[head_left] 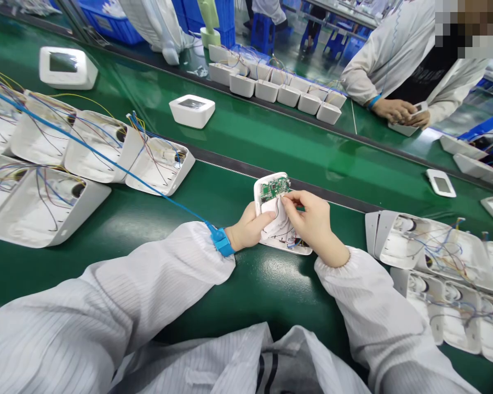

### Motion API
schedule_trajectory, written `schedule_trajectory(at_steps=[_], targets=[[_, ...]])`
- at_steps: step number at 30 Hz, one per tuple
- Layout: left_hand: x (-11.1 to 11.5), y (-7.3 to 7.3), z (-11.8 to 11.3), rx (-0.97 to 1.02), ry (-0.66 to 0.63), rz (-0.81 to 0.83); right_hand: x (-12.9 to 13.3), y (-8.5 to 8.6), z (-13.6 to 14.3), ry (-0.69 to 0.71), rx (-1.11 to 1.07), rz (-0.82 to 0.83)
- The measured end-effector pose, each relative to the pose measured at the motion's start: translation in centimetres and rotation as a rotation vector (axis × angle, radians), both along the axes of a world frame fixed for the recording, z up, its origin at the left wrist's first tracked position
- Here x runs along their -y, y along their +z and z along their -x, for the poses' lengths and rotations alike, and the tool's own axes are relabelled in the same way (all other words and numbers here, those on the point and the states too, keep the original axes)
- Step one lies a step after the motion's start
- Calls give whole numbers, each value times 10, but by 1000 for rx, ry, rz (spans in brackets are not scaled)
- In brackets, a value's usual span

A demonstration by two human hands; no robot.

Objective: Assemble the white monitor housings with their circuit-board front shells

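Observation:
Near the middle of the head view, my left hand is closed around the left side of a white plastic casing, its thumb on the front. A green circuit board shows at the top of this casing. Thumb and index finger of my right hand are pinched at the board's lower right edge, beside thin wires; whatever lies between the fingertips is too small to make out. Under both hands, another white housing with wires inside sits on the green work surface. A blue wrist strap circles my left wrist.
Open white housings with wires stand at left and right. Closed white units sit on the green belt beyond a dark rail. Across it, a person's hands work on a unit beside a row of white housings.

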State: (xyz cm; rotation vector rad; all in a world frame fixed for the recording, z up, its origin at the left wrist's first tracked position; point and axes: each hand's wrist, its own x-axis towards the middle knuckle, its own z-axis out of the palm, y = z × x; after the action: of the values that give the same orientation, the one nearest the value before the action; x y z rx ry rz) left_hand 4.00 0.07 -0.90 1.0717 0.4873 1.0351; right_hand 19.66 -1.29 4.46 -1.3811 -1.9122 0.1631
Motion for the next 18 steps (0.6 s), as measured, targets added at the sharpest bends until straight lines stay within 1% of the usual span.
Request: schedule_trajectory(at_steps=[5,10,14,18], targets=[[2,5,0,-35,17,-11,0,1,0,4,-33,2],[3,5,-2,-64,24,-9,1,2,1,-11,-33,11],[2,5,-4,-4,5,7,2,2,2,-9,-91,21],[1,5,-3,61,-14,99,2,5,2,-12,-97,47]])
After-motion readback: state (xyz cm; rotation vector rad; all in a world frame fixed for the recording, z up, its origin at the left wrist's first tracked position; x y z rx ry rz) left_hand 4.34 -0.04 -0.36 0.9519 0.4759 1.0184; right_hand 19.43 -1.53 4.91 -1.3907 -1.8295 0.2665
